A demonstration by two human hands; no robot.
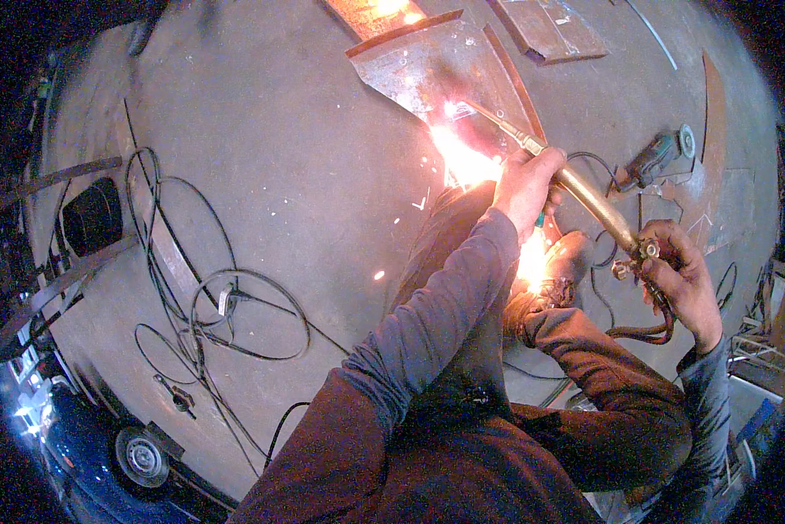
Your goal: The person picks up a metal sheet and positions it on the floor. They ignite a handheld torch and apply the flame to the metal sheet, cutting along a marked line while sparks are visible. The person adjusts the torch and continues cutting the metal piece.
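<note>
A brass cutting torch [599,199] runs slantwise between both my hands, its thin nozzle pointing to the far left. My left hand [525,194] is closed around the front part of its handle. At the rear end, my right hand [685,284] grips the torch by its valve knobs, where dark hoses [659,332] hang down. The nozzle tip meets the near edge of a rusty, flanged steel piece [427,65] in a white-hot glow. Bright flame and sparks [467,162] pour below that edge toward my legs. Something small and green shows under my left hand, too hidden to name.
An angle grinder [659,159] lies on the floor at right, near rusty sheet metal [714,131]. Another steel piece [550,31] lies at the far side. Looped black cables [248,354] spread over the left floor. A dark blue vehicle's wheel [142,456] shows lower left.
</note>
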